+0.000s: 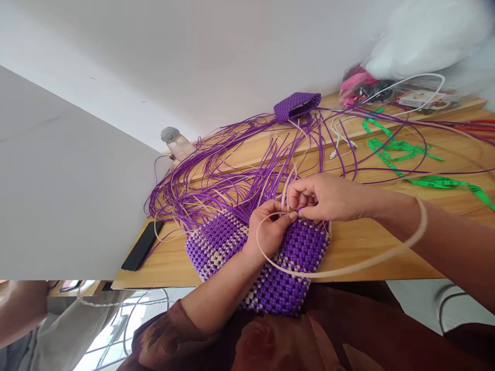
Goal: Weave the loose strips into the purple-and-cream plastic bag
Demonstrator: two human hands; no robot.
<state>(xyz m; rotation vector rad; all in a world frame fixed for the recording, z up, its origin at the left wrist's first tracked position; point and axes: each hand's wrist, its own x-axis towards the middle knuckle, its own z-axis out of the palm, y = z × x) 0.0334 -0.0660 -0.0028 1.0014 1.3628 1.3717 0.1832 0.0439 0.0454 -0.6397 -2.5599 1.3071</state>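
A woven basket [305,247] of purple and cream plastic strands leans against the table's front edge, its lower part over my lap. Loose purple strands [232,188] fan out from its upper rim. At that rim my left hand [268,226] pinches the weave between thumb and fingers. Touching the same spot, my right hand [325,198] has thumb and curled fingers closed on a strand there. One long cream strand [332,273] loops from the fingers down across the basket and up over my right forearm. The exact crossing of strands between the fingertips is hidden.
On the wooden table [371,237] lie a black phone [142,246], a green tape measure [398,149] and a white cable [340,136]. A small purple woven piece [297,105] and a bottle [178,143] stand behind. Plastic bags [429,41] fill the back right. Another person's arm [23,309] shows lower left.
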